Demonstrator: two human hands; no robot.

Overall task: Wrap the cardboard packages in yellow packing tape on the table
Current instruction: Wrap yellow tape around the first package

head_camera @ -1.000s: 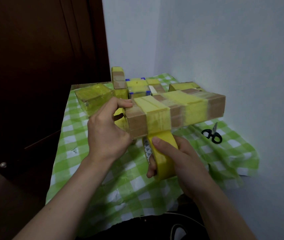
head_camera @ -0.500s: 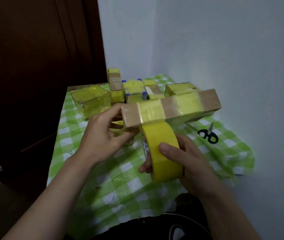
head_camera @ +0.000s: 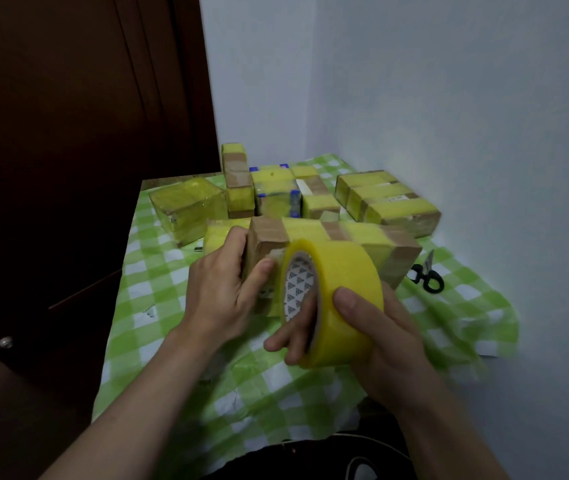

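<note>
Clasping the cardboard package (head_camera: 332,234) is the left hand (head_camera: 221,293); right hand (head_camera: 388,344) grasps tape roll (head_camera: 343,271).

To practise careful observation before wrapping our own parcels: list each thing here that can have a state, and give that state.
long package: partly banded in yellow tape, bare cardboard between bands.
tape roll: held on edge in front of the long package.
left hand: grips the long package's left end.
right hand: grips the tape roll.
scissors: lying on the tablecloth, blades together.
cube package: visible faces covered in yellow tape.
</note>
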